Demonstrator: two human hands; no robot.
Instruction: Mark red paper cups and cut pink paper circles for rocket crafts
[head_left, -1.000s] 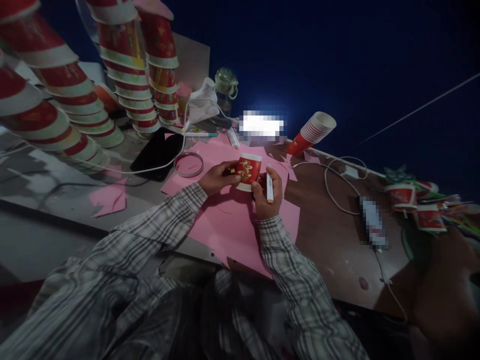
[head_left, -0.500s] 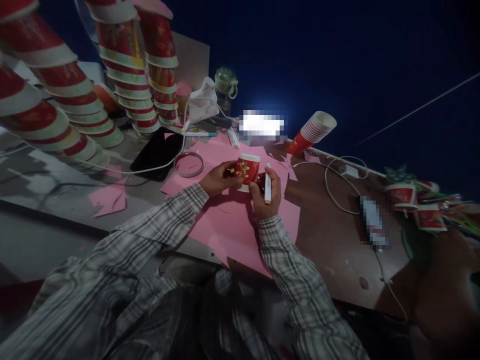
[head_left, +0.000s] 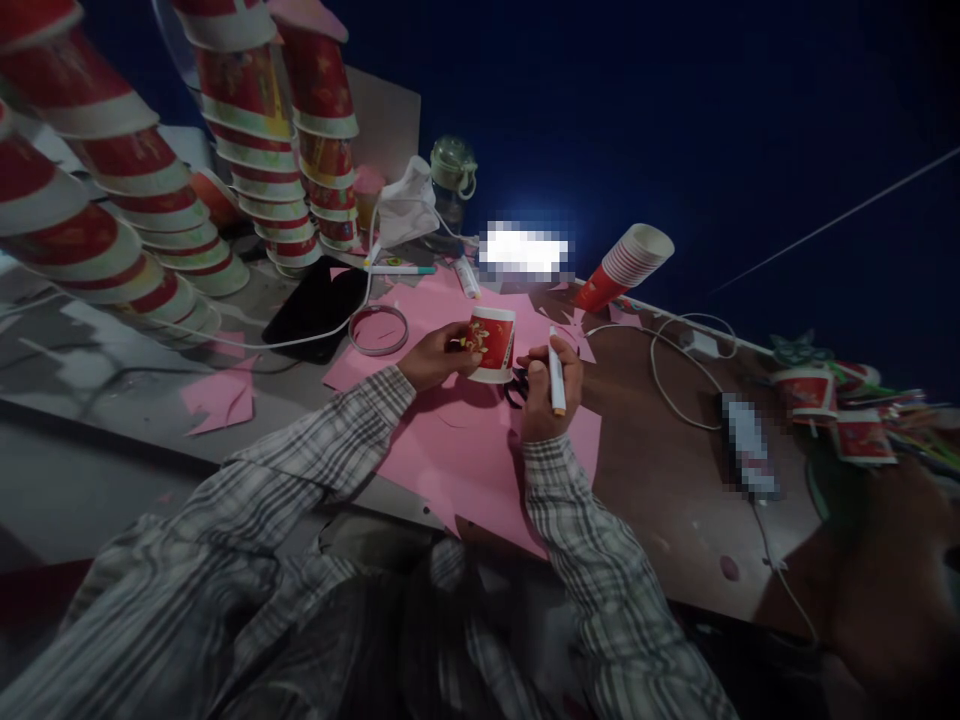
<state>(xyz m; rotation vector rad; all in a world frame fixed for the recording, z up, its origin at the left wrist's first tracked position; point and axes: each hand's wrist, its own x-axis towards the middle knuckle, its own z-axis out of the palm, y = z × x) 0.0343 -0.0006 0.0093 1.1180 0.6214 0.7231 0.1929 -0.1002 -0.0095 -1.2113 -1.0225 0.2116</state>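
Observation:
My left hand [head_left: 435, 358] is closed round the left side of a red and white paper cup [head_left: 492, 345] with a gold pattern. A small yellow bit shows by its fingers; I cannot make out what it is. Just right of the cup, apart from it, my right hand [head_left: 553, 395] is closed on a white marker [head_left: 556, 372] with an orange end, held nearly upright. Black loops [head_left: 516, 390], like scissor handles, show partly between the cup and my right hand. Beneath both hands lie pink paper sheets [head_left: 457, 450].
Tall stacks of paper cups [head_left: 262, 150] stand at the left. A black phone [head_left: 315, 305], a tape ring [head_left: 379, 330] and a teal-tipped marker [head_left: 401, 270] lie nearby. Nested cups [head_left: 622, 268] lean at the back. A cable [head_left: 667, 385] and more cups [head_left: 862, 435] are at the right.
My right hand has moved right with the marker, away from the cup. The cup has turned and shifted slightly left in my left hand. The black loops have come into view.

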